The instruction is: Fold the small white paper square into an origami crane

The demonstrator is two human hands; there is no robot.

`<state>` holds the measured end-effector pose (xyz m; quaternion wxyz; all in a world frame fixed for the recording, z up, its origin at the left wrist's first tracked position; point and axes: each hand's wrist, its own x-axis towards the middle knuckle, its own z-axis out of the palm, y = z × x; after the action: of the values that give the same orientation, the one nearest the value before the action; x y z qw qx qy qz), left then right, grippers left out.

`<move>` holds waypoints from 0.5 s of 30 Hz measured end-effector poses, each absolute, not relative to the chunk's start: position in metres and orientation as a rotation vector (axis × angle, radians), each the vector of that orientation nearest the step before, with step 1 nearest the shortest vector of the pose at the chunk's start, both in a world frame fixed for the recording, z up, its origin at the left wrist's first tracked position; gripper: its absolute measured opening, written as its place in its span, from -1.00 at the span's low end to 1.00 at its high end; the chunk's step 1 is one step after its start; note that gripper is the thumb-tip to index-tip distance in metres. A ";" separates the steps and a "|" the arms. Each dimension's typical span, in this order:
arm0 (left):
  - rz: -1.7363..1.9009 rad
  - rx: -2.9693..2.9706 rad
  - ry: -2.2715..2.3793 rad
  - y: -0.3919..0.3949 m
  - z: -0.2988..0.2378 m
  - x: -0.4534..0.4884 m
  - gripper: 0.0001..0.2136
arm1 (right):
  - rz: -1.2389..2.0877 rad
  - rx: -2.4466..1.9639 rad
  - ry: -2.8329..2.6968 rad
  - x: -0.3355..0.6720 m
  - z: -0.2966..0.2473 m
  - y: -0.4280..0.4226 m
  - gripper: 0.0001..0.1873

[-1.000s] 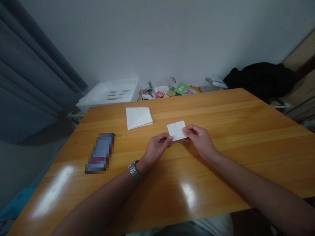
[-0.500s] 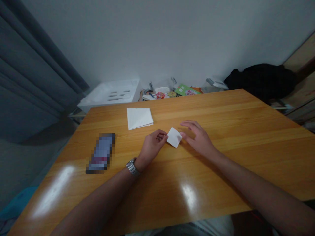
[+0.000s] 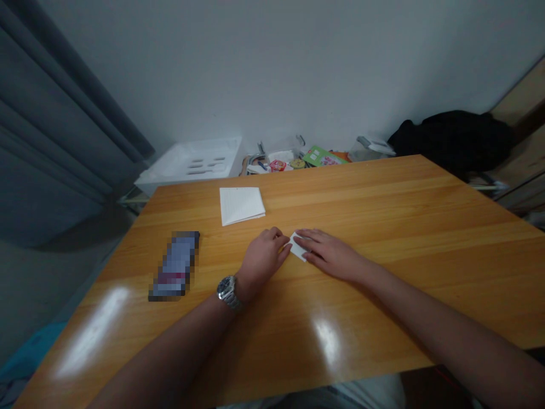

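Note:
A small folded white paper (image 3: pixel 296 247) lies on the wooden table (image 3: pixel 383 227), mostly covered by my hands. My right hand (image 3: pixel 327 254) lies flat on it with fingers stretched out, pressing it down. My left hand (image 3: pixel 261 260), with a metal watch (image 3: pixel 227 291) on the wrist, rests curled against the paper's left edge, fingertips touching it.
A second folded white sheet (image 3: pixel 240 204) lies farther back on the table. A phone (image 3: pixel 175 264) sits to the left. Behind the table's far edge are a white plastic bin (image 3: pixel 191 162), small clutter (image 3: pixel 293 159) and a black bag (image 3: pixel 455 136). A curtain (image 3: pixel 46 142) hangs at left.
The paper went from being held up between both hands to lying on the table, folded smaller. My right hand opened and moved left to lie flat over it.

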<state>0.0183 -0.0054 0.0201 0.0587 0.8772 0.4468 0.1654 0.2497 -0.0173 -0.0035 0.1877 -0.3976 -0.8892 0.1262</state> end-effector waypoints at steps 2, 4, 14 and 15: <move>0.415 2.740 1.339 -0.008 0.023 0.019 -0.74 | 0.345 -1.112 -2.487 0.249 -0.002 -0.017 -0.50; 0.345 2.810 1.340 -0.010 0.026 0.019 -0.74 | 0.316 -1.115 -2.476 0.247 -0.001 -0.016 -0.51; 0.158 2.946 1.352 -0.017 0.034 0.023 -0.74 | 0.151 -1.237 -2.517 0.243 -0.001 -0.018 -0.54; 0.159 2.954 1.352 -0.017 0.034 0.024 -0.74 | 0.141 -1.233 -2.517 0.243 -0.001 -0.017 -0.55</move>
<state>0.0236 -0.0172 0.0338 -0.0557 0.9068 0.4151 0.0489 0.2434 -0.0173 -0.0014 0.1666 -0.4332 -0.8844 0.0495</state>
